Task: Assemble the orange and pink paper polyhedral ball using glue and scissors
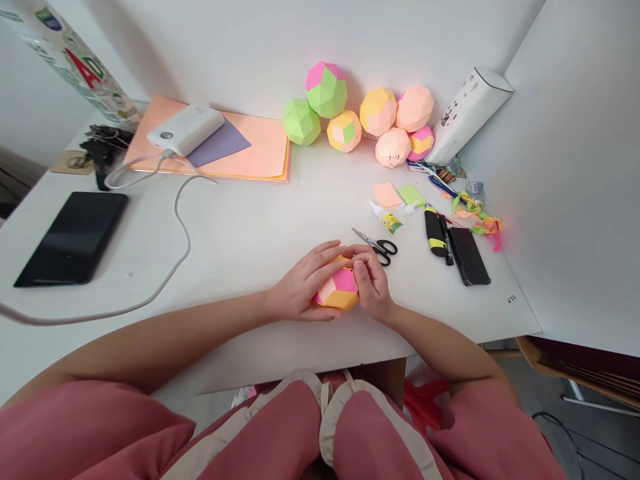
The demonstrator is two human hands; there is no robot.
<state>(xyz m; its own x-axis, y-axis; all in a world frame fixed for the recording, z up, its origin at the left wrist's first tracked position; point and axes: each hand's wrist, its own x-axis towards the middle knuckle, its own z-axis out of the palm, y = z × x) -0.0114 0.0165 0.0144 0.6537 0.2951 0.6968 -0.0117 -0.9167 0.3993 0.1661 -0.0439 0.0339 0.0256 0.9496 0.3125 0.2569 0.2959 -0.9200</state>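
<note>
Between my two hands, close to the desk's front edge, is a folded paper ball (340, 291) with pink, peach and orange faces. My left hand (306, 283) wraps its left side, fingers over the top and thumb along the bottom. On the other side, my right hand (371, 281) pinches at the ball's upper right edge with bent fingers. The fingers cover part of its top. Scissors (383, 251) with black handles lie just beyond my right hand, blades pointing away to the left. A small glue bottle (391, 221) lies farther back.
Several finished paper balls (326, 92) are stacked against the back wall. Sticky notes (387, 195), a highlighter (435, 231), a marker (447, 241) and a phone (469, 257) lie at right. At left are a tablet (73, 238), a power bank (187, 128) on paper sheets (265, 147), and a cable (183, 230).
</note>
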